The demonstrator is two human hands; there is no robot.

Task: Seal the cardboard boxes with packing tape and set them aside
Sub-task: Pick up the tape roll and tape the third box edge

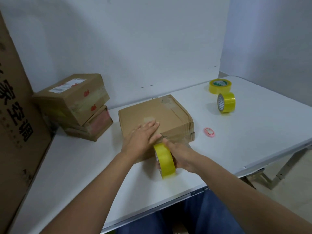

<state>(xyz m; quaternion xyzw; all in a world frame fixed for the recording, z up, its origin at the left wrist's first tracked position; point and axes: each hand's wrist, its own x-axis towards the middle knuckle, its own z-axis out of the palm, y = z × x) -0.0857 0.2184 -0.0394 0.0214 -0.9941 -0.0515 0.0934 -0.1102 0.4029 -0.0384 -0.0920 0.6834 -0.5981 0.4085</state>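
Note:
A flat brown cardboard box (162,112) lies in the middle of the white table (253,132). My left hand (143,137) presses flat on its top near the front edge, fingers straight. My right hand (179,154) grips a yellow tape roll (164,160) held upright against the box's front side, thumb reaching up to the box's top edge. A strip of clear tape seems to run along the box's front face to the right of the roll.
Two stacked cardboard boxes (76,102) stand at the back left. A tall printed carton (15,124) leans at the far left. Two more yellow tape rolls (220,86) (226,102) sit at the back right. A small pink cutter (209,132) lies right of the box.

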